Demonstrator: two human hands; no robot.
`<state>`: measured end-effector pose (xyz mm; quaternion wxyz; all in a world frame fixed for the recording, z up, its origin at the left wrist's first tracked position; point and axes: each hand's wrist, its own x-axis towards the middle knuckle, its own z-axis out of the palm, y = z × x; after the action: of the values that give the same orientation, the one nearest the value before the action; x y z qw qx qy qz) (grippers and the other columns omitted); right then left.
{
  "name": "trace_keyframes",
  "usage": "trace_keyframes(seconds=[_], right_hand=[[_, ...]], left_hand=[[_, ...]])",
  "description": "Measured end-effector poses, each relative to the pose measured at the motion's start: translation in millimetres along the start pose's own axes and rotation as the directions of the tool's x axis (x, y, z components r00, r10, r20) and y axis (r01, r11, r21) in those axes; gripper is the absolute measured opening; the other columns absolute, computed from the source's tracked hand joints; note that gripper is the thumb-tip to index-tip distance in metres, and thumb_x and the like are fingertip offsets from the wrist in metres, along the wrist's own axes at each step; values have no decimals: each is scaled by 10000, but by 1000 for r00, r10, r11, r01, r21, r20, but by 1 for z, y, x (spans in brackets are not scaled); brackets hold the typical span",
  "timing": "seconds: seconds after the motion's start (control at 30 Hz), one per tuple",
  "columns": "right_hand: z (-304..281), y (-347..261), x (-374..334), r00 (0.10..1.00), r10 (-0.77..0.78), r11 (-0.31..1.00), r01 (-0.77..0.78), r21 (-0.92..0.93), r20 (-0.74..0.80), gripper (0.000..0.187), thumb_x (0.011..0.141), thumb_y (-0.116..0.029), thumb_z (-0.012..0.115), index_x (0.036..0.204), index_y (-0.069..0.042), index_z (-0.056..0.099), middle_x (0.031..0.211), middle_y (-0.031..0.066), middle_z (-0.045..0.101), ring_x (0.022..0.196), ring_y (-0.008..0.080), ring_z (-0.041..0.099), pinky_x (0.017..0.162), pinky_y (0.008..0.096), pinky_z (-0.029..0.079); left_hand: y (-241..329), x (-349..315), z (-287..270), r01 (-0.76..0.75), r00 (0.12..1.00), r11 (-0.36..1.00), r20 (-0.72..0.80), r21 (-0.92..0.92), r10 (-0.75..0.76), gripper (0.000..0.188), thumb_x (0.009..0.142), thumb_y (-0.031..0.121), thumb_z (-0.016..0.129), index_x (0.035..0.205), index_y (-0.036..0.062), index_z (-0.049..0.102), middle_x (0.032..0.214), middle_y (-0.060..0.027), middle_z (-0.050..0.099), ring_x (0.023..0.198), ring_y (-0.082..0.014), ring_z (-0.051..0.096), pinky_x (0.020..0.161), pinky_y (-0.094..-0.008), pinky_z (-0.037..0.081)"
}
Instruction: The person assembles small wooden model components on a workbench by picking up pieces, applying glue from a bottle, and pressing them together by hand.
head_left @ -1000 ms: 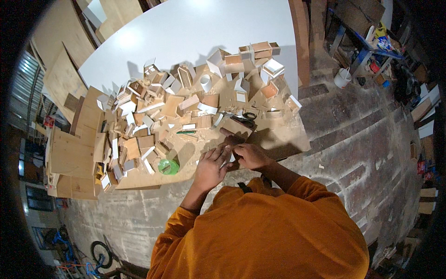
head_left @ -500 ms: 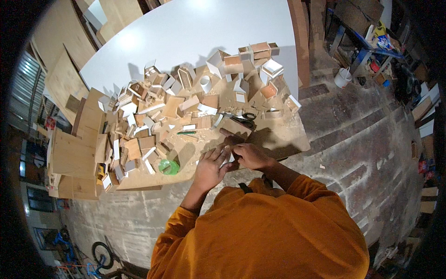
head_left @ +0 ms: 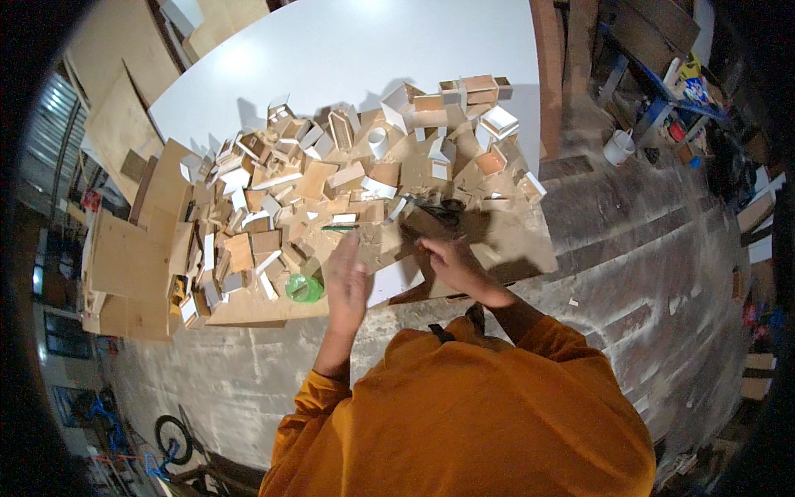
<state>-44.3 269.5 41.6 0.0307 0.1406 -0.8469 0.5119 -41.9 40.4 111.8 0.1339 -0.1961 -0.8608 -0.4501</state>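
Note:
My left hand (head_left: 346,282) is raised over the near table edge, fingers stretched out and blurred by motion. Across from it, my right hand (head_left: 455,267) hovers with its fingers pointing left, slightly apart and loosely bent; I see nothing held in it. Between and below the two hands lies a flat white piece (head_left: 396,283) at the table's edge, its right side against a dark brown surface. Just beyond the right hand are black-handled scissors (head_left: 450,209). A green pencil-like stick (head_left: 339,228) lies past my left fingertips, and a green transparent tub (head_left: 304,288) stands left of that hand.
Many small wood and white board offcuts (head_left: 315,178) cover the worktable. A white cup (head_left: 378,142) stands among them. Behind is a large white panel (head_left: 356,50). Plywood boards (head_left: 124,257) stand at the left; a white bucket (head_left: 619,147) sits on the floor at right.
My hands have moved apart from each other, the left one leftward and up, the right one slightly right and up. More of the white piece beneath them now shows.

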Motion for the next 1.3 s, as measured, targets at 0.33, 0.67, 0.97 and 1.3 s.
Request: trace_keyframes(seconds=[0.33, 0.67, 0.97, 1.3], right_hand=[[38, -23, 25, 990, 117, 959, -91, 268, -82, 307, 899, -224, 568, 1101, 7, 551, 980, 158, 630, 914, 253, 622, 794, 355, 481], [50, -21, 13, 988, 153, 937, -141, 318, -13, 198, 918, -190, 539, 1008, -13, 552, 934, 123, 625, 864, 226, 618, 751, 348, 475], [61, -9, 9, 990, 129, 957, -107, 270, -65, 156, 934, -182, 517, 955, -29, 534, 853, 120, 589, 766, 191, 580, 683, 333, 454], [58, -17, 10, 990, 125, 943, -97, 318, -72, 177, 948, -206, 493, 959, -34, 533, 800, 106, 565, 711, 179, 568, 651, 335, 451]], left_hand=[[-42, -44, 40, 362, 809, 497, 1, -789, -587, 351, 960, 160, 482, 1268, -8, 476, 1217, -87, 540, 1117, -174, 510, 988, -296, 368], [-46, -50, 45, 382, 835, 456, 89, -804, -542, 134, 932, 97, 475, 1034, 44, 545, 993, -28, 564, 931, -115, 522, 857, -255, 391], [-40, -53, 43, 453, 774, 376, 146, -808, -617, 123, 933, 182, 491, 984, 77, 533, 860, 5, 548, 755, -77, 514, 676, -231, 424], [-41, -58, 44, 463, 750, 336, 161, -821, -641, 123, 929, 185, 501, 991, 83, 529, 865, 1, 545, 777, -75, 498, 700, -224, 407]])
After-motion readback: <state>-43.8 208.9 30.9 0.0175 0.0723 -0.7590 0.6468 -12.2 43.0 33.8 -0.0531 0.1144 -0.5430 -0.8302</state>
